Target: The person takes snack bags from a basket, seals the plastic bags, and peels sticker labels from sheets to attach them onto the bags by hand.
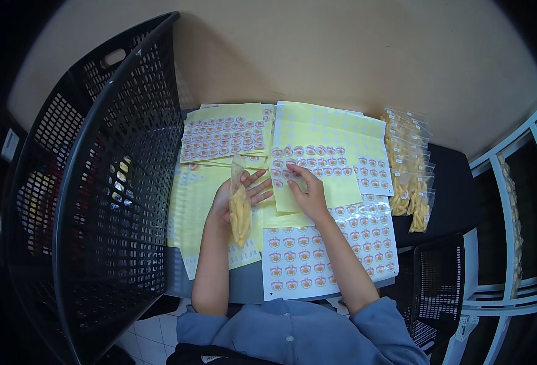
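My left hand (222,201) holds a clear plastic bag (240,216) of pale yellow, finger-shaped pieces. The bag hangs upright in front of the palm, and the fingers behind it stretch to the right. My right hand (309,196) is over a yellow backing sheet (332,191) with rows of small round pink-and-orange stickers. Its thumb and index finger are apart, with their tips at the left end of the sticker rows. Whether a sticker clings to a fingertip is too small to tell.
A tall black plastic basket (122,201) stands on the left. More sticker sheets (223,137) cover the table, including a white one (299,261) in front. Filled bags (407,164) lie in a stack at the right. A black crate (438,274) sits lower right, near a white metal rack (496,302).
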{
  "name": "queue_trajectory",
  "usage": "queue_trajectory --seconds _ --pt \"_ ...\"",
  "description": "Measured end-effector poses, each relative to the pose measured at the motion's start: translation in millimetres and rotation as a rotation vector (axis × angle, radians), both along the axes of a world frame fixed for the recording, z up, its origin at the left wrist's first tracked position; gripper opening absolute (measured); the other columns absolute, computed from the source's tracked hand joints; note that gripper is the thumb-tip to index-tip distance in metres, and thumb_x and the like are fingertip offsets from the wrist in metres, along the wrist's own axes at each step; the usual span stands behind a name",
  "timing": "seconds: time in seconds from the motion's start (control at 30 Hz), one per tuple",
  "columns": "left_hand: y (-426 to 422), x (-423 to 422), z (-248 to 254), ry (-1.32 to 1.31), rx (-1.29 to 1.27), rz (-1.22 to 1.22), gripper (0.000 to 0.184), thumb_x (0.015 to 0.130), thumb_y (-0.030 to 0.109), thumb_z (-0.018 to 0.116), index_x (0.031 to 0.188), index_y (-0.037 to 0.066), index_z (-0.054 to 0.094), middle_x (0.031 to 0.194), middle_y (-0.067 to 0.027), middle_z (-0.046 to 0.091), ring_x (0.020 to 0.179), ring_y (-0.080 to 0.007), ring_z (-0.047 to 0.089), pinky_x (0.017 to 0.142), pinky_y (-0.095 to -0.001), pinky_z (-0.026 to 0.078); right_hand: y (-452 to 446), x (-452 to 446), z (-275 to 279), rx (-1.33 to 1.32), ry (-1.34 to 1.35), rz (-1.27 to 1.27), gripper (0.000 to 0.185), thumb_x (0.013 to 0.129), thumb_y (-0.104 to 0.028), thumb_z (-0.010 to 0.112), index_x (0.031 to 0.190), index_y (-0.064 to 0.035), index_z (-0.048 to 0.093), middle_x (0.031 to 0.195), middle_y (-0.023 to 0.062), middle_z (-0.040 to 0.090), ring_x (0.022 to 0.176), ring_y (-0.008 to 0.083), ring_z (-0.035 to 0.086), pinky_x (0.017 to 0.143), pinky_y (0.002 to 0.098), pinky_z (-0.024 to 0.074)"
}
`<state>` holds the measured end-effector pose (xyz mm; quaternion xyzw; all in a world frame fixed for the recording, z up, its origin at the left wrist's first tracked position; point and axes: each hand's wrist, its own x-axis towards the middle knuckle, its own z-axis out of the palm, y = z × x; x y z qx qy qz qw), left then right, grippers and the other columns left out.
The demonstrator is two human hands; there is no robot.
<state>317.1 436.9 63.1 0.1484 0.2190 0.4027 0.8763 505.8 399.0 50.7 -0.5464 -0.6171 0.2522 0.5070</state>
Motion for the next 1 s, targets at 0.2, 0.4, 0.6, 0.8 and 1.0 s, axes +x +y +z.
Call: queue_trajectory --seconds 0.2,0.4,0.6,0.8,1.0 --pt "-4 4 4 0.100 0.024 0.014 0.023 0.086 0.019 0.039 0.067 0.007 0.041 0.114 -0.0143 0.040 0.108 -0.0338 0.042 0.088 -0.0457 0.042 1 -3 0 0.033 -0.021 0.017 0.034 0.070 -0.005 0.060 0.103 -0.0037 0.054 0.102 0.0116 0.056 0.091 0.0238 0.055 0.080 0.0310 0.0418" --pt "-4 13 5 0.191 0.063 0.062 0.023 0.089 0.022 0.036 0.071 0.008 0.041 0.111 -0.0128 0.043 0.103 -0.0286 0.047 0.085 -0.0390 0.044 2 -6 0 0.040 -0.092 0.019 0.031 0.070 -0.011 0.062 0.100 -0.0077 0.057 0.105 0.0088 0.054 0.095 0.0238 0.050 0.083 0.0332 0.0388" --pt "1 13 -12 0.111 0.166 -0.041 0.023 0.088 0.023 0.037 0.069 0.011 0.039 0.106 -0.0085 0.046 0.093 -0.0207 0.050 0.078 -0.0313 0.046 5 -8 -1 0.075 -0.356 -0.019 0.026 0.072 -0.018 0.060 0.098 -0.0105 0.059 0.104 0.0059 0.053 0.097 0.0241 0.047 0.085 0.0351 0.0353" --pt "5 12 -21 0.104 0.153 -0.060 0.026 0.087 0.030 0.042 0.069 0.011 0.041 0.099 -0.0056 0.047 0.094 -0.0183 0.048 0.062 -0.0221 0.044 5 -13 1 0.081 -0.409 -0.049 0.024 0.071 -0.017 0.061 0.094 -0.0108 0.060 0.103 0.0044 0.054 0.098 0.0235 0.047 0.086 0.0352 0.0350" --pt "5 14 -24 0.158 0.168 -0.094 0.027 0.089 0.031 0.038 0.069 0.013 0.041 0.091 -0.0023 0.048 0.091 -0.0162 0.047 0.059 -0.0212 0.042 5 -11 -1 0.089 -0.342 -0.042 0.024 0.069 -0.016 0.064 0.091 -0.0087 0.062 0.102 0.0062 0.056 0.096 0.0245 0.050 0.084 0.0347 0.0374"
